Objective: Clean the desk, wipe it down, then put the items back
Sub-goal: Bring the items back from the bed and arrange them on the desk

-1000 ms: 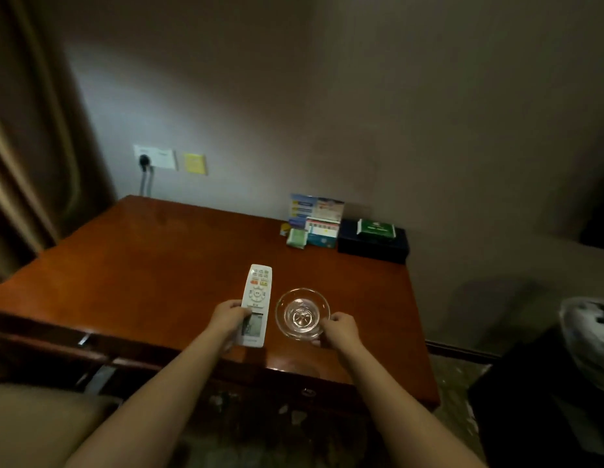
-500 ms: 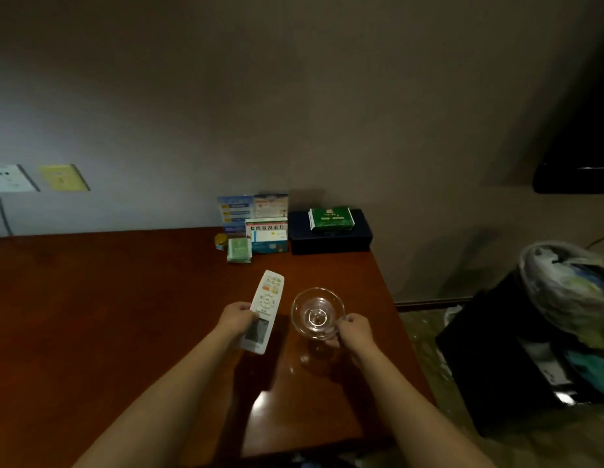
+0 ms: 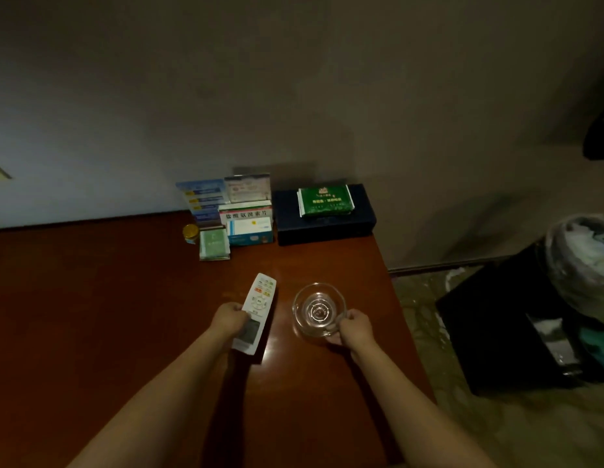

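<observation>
The long white remote control is held in the left hand, whose fingers are curled round its near, display end. Its long axis runs from near-left to far-right, so the button end points up and away towards the far right corner of the reddish-brown wooden tabletop. Whether the remote is lifted clear or resting on the wood cannot be told; a dark shadow is seen under its near end.

The round clear glass dish is gripped at its near right rim by the right hand, thumb over the edge. It lies just beside the remote, to the right, with a strip of bare wood between them. Contact with the tabletop cannot be confirmed either.

Against the wall, the other items are grouped: a small yellow-lidded jar, a pale green packet, a white-and-blue medicine box, upright printed cards, and a dark blue rectangular box carrying a green tissue pack.

Judgement: both items are in hand and the group lies straight ahead of both hands, further from the person. The remote's axis already points towards the bare wood in front of the dark box, and the dish is the nearer of the two to the right edge. A black bin with a filled white bag is noted on the floor, well apart on the right.
</observation>
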Tool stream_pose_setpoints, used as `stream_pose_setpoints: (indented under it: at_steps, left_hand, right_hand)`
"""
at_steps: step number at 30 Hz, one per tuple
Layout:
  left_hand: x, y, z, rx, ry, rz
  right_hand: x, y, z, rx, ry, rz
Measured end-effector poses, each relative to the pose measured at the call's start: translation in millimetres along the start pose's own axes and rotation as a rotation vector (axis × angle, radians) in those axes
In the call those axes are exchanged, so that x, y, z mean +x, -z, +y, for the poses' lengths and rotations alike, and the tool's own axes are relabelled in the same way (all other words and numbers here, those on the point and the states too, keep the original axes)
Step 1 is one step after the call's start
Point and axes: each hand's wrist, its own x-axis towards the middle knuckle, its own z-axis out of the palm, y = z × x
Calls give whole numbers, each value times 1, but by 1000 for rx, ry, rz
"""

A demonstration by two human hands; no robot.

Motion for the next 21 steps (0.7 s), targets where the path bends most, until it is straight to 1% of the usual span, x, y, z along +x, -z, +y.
stream_pose_setpoints:
  at_steps: [5,8,11,14,21]
  left_hand:
    - [15,-19,-3,57,29,-23]
    - [22,-25,-2,104,-3,-18]
    - [27,-27,-1,170,-65,14]
    - [29,-28,-2,192,-108,17]
    - [30,-25,1,271,-106,56]
  right_hand:
    - [7,6,12,18,-61,43]
    - [10,10,13,52,-90,56]
    - [10,12,12,125,-111,36]
    - [12,14,15,142,-135,35]
    - [16,17,16,192,-164,-8]
